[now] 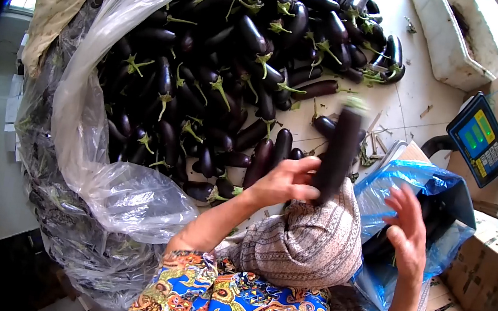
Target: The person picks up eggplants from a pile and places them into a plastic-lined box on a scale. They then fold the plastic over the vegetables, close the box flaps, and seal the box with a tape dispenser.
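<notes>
My left hand [286, 182] is closed around the lower end of a long dark eggplant [340, 149], which stands nearly upright with its green cap at the top, slightly blurred. Over the blue plastic bag [395, 170] my right hand [408, 230] is raised with its fingers apart and nothing in them. Dark eggplants [438, 221] lie inside that bag, partly hidden by the hand and the plastic. A big heap of eggplants [207, 87] with green stems spreads across the floor ahead and to the left.
Clear plastic sheeting [123, 202] borders the heap on the left. At right, a digital scale display [481, 139] stands behind the bag. A white foam box [448, 53] is at the far right. Cardboard boxes [487, 259] sit at the lower right, and loose stems litter the tiled floor [416, 102].
</notes>
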The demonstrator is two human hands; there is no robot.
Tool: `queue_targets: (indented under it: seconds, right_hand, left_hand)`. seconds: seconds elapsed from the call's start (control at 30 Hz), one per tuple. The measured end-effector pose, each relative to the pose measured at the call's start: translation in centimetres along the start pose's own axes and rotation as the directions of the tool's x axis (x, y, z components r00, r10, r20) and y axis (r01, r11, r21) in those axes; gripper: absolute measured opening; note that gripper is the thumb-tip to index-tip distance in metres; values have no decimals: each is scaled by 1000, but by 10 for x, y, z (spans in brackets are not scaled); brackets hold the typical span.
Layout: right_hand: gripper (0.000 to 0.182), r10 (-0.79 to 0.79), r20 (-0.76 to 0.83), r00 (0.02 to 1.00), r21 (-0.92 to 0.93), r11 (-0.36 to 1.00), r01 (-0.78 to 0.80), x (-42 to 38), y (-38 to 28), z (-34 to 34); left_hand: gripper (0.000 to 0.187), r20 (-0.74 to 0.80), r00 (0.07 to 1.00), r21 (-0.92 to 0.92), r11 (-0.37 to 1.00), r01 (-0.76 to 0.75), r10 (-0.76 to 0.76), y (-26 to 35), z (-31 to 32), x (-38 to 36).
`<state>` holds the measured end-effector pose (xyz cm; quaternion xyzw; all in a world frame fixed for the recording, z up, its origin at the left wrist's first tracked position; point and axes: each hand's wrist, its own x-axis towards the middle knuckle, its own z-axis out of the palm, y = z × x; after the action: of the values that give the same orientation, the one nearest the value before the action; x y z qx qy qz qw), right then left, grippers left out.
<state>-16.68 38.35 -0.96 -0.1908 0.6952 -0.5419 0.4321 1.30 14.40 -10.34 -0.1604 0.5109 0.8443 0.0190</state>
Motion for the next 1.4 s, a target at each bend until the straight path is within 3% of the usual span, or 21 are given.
queue_targets:
  seconds: [0.03,0.07,0.13,0.2,0.23,0.27,0.3,0.33,0.4,0.43,0.47,0.6,0.67,0.77,0.87,0.93,1.03,1.07,1.13,1.33,1.4]
  right_hand:
    - [103,-30,-18,999,77,997,31,11,-6,8]
    - [90,-109,-10,994,227,968,108,21,-8,12]
    - [72,-121,-109,987,318,936,149,40,-4,6]
    - [57,-145,-93,985,445,879,171,38,4,-18]
    - [58,-60,-190,980,404,905,133,31,-1,-23]
    - [61,-1,-208,978,418,904,90,21,3,-36]
    - [62,37,-265,963,344,937,58,6,6,-51]
    - [63,75,-327,942,273,962,18,-13,8,-64]
    - [63,19,-409,912,101,995,24,-45,7,-75]
    - [63,88,-408,909,81,995,-59,-61,11,-83]
    - [59,156,-455,876,49,987,-150,-71,13,-81]
    - [57,413,-440,797,-131,849,-512,-83,51,-78]
    - [75,329,-521,788,-328,774,-541,-69,66,-69]
    - [82,277,-514,812,-506,666,-548,-41,85,-60]
    - [78,67,-445,893,-673,632,-383,-26,101,-44]
    - [77,36,-395,918,-709,623,-330,-25,99,-31]
    - [97,26,-412,911,-715,610,-341,-26,101,-29]
    - [101,113,-429,896,-676,618,-402,-25,89,-27]
    - [96,96,-329,939,-678,668,-306,-30,87,-31]
    - [79,91,-361,928,-751,561,-347,-29,90,-31]
    - [78,109,-365,925,-730,583,-357,-31,79,-26]
  left_hand:
    - [58,97,995,76,997,-18,10,19,13,14]
    - [56,171,981,101,989,-108,89,18,21,33]
    - [55,321,938,390,884,-258,132,41,36,55]
    - [56,379,912,471,816,-334,155,45,46,71]
    - [53,391,917,385,890,-243,81,48,49,73]
    - [45,445,872,388,833,-395,206,34,40,80]
    - [39,333,926,304,910,-283,177,21,33,77]
    - [37,192,976,417,892,-174,101,19,20,73]
    - [34,-204,978,408,911,52,36,8,-9,56]
    - [34,-400,916,394,908,144,28,-12,-39,50]
    - [34,-498,865,325,938,122,60,-29,-66,39]
    - [27,-737,676,172,961,217,-21,-99,-170,-5]
    - [24,-740,671,167,952,257,-52,-113,-185,-14]
    - [22,-712,689,60,966,251,-134,-125,-186,-14]
    - [25,-682,704,45,950,309,-197,-132,-180,-14]
    - [25,-667,705,41,933,358,-241,-136,-173,-13]
    - [25,-611,748,84,918,389,-261,-141,-163,-9]
    - [25,-599,756,99,913,396,-263,-142,-160,-7]
    - [25,-591,764,117,909,400,-260,-137,-150,0]
    - [27,-563,810,300,873,385,-164,-119,-132,33]
    - [28,-536,844,554,754,354,-3,-123,-137,50]
